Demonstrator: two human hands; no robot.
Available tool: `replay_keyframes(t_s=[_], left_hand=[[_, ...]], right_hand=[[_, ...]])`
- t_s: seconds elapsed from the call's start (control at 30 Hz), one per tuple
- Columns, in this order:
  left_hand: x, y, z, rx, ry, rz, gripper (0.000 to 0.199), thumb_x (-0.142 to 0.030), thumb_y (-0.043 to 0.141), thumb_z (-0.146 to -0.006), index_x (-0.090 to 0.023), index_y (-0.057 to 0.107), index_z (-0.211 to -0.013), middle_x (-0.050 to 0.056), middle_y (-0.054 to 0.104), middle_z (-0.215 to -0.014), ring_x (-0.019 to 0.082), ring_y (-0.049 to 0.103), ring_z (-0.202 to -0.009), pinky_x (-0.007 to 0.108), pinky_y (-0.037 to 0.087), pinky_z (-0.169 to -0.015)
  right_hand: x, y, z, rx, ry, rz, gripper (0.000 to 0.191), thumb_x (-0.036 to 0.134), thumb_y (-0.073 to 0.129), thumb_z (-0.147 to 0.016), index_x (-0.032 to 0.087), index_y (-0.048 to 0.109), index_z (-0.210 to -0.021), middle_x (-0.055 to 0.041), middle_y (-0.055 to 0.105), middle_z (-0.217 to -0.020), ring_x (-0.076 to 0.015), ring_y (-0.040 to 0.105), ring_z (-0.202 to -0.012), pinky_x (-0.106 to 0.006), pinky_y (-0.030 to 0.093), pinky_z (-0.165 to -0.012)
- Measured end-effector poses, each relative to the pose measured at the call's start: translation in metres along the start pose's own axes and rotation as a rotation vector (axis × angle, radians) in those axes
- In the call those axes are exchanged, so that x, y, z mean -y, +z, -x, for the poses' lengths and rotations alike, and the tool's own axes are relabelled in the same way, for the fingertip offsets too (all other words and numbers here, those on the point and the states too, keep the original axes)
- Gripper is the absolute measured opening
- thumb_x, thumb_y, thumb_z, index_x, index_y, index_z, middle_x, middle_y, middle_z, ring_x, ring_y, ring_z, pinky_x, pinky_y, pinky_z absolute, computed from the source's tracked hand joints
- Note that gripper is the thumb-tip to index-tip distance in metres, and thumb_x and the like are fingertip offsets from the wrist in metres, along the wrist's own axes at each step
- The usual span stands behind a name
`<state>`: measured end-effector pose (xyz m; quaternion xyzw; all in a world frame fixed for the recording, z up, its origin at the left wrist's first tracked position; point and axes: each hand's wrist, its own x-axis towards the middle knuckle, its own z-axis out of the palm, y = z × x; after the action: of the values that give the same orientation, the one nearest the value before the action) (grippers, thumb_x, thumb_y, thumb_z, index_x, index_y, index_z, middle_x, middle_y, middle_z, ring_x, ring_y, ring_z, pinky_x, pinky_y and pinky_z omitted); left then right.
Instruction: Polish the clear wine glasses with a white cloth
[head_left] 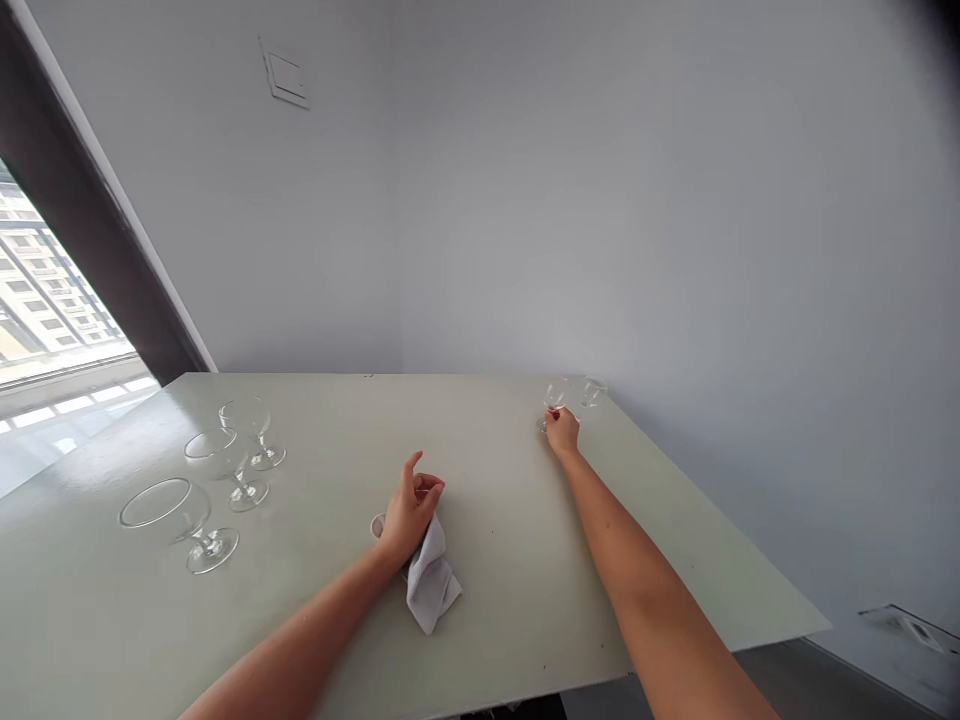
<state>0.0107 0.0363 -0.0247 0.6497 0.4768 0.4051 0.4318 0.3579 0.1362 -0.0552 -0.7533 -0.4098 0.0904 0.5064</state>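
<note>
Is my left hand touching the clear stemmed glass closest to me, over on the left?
Apart: the head view shows bare pale-green tabletop between your left hand and that clear stemmed glass.

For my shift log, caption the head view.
Right hand holding a far stemmed glass, left hand over a grey cloth, three more glasses standing at left.
</note>
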Motion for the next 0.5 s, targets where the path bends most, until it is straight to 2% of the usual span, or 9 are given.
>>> replay_keyframes(t_s=[0.23, 0.5], left_hand=[[0.0, -0.001, -0.001, 0.025, 0.01, -0.05, 0.048, -0.032, 0.043, -0.081, -0.028, 0.028, -0.126, -0.002, 0.062, -0.086, 0.012, 0.054, -0.072, 0.029, 0.041, -0.073], [0.002, -0.001, -0.001, 0.023, 0.023, -0.01, 0.048, -0.031, 0.043, -0.08, -0.027, 0.029, -0.126, -0.001, 0.061, -0.085, 0.014, 0.055, -0.075, 0.03, 0.041, -0.074]], right_hand=[[-0.01, 0.003, -0.01, -0.009, 0.05, -0.052, 0.022, 0.025, 0.047, -0.073, 0.015, 0.057, -0.09, -0.0072, 0.063, -0.082, -0.0145, 0.058, -0.059, -0.024, 0.045, -0.047], [-0.003, -0.006, -0.014, -0.044, 0.073, -0.072, 0.015, 0.023, 0.05, -0.07, 0.015, 0.057, -0.081, -0.0057, 0.061, -0.076, -0.012, 0.054, -0.053, -0.024, 0.044, -0.048]])
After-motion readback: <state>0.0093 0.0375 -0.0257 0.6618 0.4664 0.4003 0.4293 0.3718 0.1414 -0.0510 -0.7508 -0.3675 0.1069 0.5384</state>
